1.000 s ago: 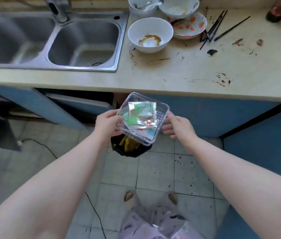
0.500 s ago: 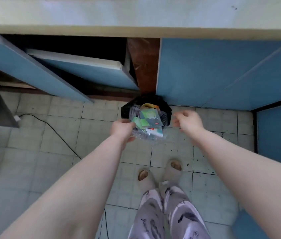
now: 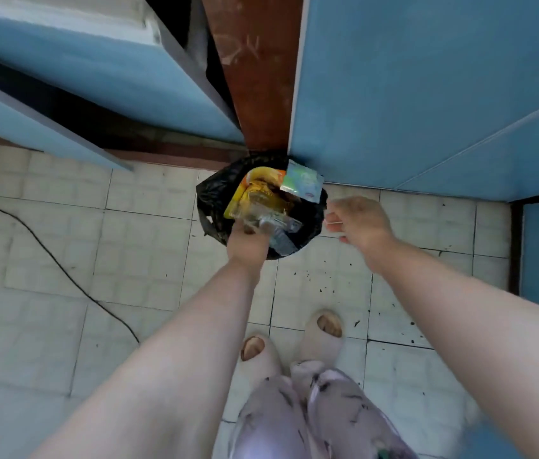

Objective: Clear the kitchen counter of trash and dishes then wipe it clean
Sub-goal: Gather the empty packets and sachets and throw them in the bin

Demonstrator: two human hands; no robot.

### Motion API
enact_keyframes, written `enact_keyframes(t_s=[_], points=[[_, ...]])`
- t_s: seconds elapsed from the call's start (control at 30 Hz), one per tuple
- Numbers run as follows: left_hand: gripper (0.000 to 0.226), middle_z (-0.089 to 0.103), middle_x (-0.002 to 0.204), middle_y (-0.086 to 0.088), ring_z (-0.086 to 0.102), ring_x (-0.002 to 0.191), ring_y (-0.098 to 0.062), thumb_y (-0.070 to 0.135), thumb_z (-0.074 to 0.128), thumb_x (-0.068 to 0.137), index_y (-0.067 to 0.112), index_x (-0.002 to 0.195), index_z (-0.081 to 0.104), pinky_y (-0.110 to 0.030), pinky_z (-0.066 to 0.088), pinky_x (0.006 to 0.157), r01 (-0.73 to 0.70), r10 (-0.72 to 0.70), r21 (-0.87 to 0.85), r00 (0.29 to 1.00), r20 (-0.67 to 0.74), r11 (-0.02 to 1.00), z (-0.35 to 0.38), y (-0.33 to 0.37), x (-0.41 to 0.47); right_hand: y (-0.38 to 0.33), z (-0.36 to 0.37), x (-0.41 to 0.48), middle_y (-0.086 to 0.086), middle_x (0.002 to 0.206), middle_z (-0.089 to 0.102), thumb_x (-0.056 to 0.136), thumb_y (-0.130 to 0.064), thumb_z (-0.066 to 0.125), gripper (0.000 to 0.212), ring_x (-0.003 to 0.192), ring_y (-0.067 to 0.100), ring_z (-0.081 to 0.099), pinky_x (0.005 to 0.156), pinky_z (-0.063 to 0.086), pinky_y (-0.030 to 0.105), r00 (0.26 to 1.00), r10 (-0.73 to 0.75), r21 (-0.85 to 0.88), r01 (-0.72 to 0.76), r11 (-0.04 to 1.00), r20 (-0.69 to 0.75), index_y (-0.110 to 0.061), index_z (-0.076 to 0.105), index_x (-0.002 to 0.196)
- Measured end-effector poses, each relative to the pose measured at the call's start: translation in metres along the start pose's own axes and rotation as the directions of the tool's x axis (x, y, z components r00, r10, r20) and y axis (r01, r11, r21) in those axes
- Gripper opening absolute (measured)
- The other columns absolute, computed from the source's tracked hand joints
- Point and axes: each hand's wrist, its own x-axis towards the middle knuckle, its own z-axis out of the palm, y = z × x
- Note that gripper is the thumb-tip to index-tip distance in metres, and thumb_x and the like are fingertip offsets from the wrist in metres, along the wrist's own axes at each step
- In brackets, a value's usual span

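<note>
Tray (image 3: 275, 224), one, above one bag (image 3: 212, 193).

The clear plastic container (image 3: 269, 223), held up by both hands a second ago, has dropped into the mouth of the black trash bag (image 3: 211, 193), now tipped and gripped by the left hand (image 3: 248, 241) alone. A green sachet (image 3: 302, 182) has slid out to the bag's far rim. The right hand (image 3: 359, 220) has let go and hovers just right of the bag.
</note>
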Motion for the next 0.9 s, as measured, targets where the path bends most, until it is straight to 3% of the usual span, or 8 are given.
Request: enact_keyframes(t_s=[0.13,0.27,0.37,0.53,0.63,0.73,0.8,0.9], points=[[0.071,0.051,0.138,-0.008,0.054,0.118,-0.031,0.010,0.062,0.087,0.025,0.150,0.033,-0.036,0.049,0.094,0.013,-0.027,0.096,0.988,0.149,0.995,0.009,-0.009,0.005,0.007,0.003,0.009,0.007,0.090,0.067,0.094,-0.021,0.054,0.014,0.069,0.015,0.063,0.058,0.046,0.021,1.000,0.019,-0.050,-0.020,0.999,-0.009,-0.017,0.062,0.083],[0.058,0.056,0.119,-0.009,0.055,0.095,-0.026,0.008,0.053,0.092,0.022,0.147,0.039,-0.039,0.051,0.088,0.029,-0.041,0.143,0.996,0.078,0.989,0.012,-0.002,0.013,0.001,0.005,0.024,0.017,0.112,0.067,0.093,-0.017,0.052,0.026,0.106,0.033,0.063,0.093,0.051,0.042,1.000,0.006,-0.247,-0.003,0.969,0.011,-0.004,0.067,0.109],[0.053,0.059,0.106,-0.007,0.054,0.084,-0.025,0.006,0.049,0.092,0.023,0.141,0.046,-0.037,0.051,0.081,-0.069,0.063,0.240,0.997,0.034,0.968,0.010,0.010,0.020,-0.005,0.007,0.033,0.017,0.122,0.063,0.094,-0.013,0.049,0.029,0.117,0.033,0.057,0.096,0.046,0.035,1.000,0.015,-0.341,-0.005,0.940,0.027,-0.004,0.065,0.116],[0.050,0.032,0.147,-0.007,0.054,0.119,-0.029,0.013,0.057,0.092,0.034,0.137,0.048,-0.035,0.048,0.093,-0.477,0.475,0.590,0.863,0.174,0.651,0.007,0.016,0.030,-0.005,0.018,0.057,0.017,0.124,0.062,0.092,-0.009,0.050,0.029,0.113,0.034,0.058,0.095,0.048,0.036,1.000,-0.016,-0.410,0.022,0.912,0.018,-0.003,0.063,0.118],[0.037,0.044,0.140,-0.010,0.057,0.117,-0.030,0.020,0.057,0.094,0.024,0.131,0.058,-0.032,0.048,0.098,-0.542,0.430,0.631,0.836,0.340,0.555,0.016,0.011,0.051,-0.001,0.028,0.076,0.014,0.130,0.056,0.091,-0.008,0.051,0.042,0.116,0.033,0.054,0.095,0.045,0.033,1.000,-0.029,-0.398,0.029,0.917,0.008,-0.013,0.053,0.132],[0.038,0.052,0.138,-0.015,0.050,0.125,-0.033,0.018,0.047,0.100,0.006,0.135,0.053,-0.033,0.043,0.102,-0.435,0.090,0.801,0.894,0.439,0.412,0.026,0.005,0.068,0.006,0.039,0.090,0.013,0.131,0.055,0.089,-0.008,0.053,0.047,0.115,0.033,0.054,0.099,0.046,0.038,0.996,-0.001,-0.438,0.042,0.898,0.094,-0.016,0.048,0.135],[0.038,0.051,0.140,-0.015,0.048,0.129,-0.030,0.012,0.044,0.100,0.003,0.136,0.052,-0.031,0.038,0.103,-0.387,0.021,0.812,0.907,0.421,0.438,0.024,-0.001,0.066,0.009,0.042,0.085,0.013,0.133,0.053,0.090,-0.011,0.055,0.046,0.118,0.032,0.052,0.101,0.045,0.037,0.980,0.054,-0.502,0.051,0.863,0.193,-0.012,0.048,0.136],[0.036,0.058,0.133,-0.013,0.053,0.124,-0.029,0.007,0.046,0.097,0.006,0.131,0.058,-0.030,0.043,0.101,-0.305,0.170,0.704,0.951,0.257,0.641,0.009,0.003,0.047,0.007,0.033,0.061,0.016,0.133,0.055,0.092,-0.015,0.056,0.040,0.120,0.032,0.052,0.100,0.044,0.034,0.986,0.032,-0.523,0.061,0.850,0.166,-0.004,0.054,0.131]])
